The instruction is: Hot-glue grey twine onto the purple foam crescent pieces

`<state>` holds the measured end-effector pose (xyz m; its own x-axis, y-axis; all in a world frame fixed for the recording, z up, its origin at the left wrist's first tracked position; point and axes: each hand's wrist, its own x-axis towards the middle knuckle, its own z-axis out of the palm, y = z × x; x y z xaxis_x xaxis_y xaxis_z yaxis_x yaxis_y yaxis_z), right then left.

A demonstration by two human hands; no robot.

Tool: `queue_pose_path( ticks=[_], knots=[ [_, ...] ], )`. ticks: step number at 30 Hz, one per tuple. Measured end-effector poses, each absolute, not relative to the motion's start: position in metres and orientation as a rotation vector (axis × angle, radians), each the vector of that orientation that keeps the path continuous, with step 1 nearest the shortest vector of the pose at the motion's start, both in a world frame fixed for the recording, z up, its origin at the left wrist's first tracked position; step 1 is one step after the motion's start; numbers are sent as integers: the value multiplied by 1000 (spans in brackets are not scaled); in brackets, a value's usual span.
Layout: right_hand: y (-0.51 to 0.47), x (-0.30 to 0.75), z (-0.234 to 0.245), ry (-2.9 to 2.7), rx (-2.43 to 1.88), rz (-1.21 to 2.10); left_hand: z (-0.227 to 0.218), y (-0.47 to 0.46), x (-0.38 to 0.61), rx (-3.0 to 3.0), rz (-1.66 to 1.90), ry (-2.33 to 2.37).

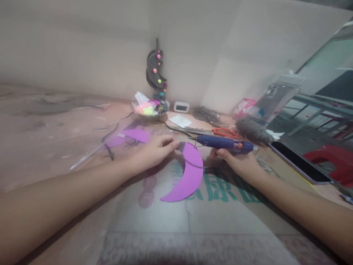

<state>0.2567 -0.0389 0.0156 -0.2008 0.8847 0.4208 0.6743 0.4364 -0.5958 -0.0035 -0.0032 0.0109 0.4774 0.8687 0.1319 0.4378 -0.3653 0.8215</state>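
Observation:
My left hand pinches the upper tip of a purple crescent, which looks like a foam or card cutout. Dark grey yarn covers that tip, and a strand of yarn loops across the crescent toward the right. My right hand grips a dark blue glue gun whose nozzle points left, close to the wrapped tip. Whether the right fingers also hold the yarn's far end, I cannot tell. The crescent's lower point hangs over a printed board on the table.
Behind my left hand lie more purple cutouts. At the back stand a metal bowl of pompoms, a small white clock and a decorated hanging. Orange-handled scissors, a grey yarn ball and a phone lie rightward.

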Motion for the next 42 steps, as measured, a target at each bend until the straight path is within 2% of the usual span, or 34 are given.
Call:
queue_pose_path(
  ticks=[15,20,42],
  knots=[
    [-41,259,12,-1892,-1377,332,7,-2,-3,1956,847,1094],
    [-44,257,17,-1962,-1347,216,7,-1,-3,1975,846,1105],
    [-43,242,19,-1890,-1281,280,10,-3,-2,1981,838,1102]
  ],
)
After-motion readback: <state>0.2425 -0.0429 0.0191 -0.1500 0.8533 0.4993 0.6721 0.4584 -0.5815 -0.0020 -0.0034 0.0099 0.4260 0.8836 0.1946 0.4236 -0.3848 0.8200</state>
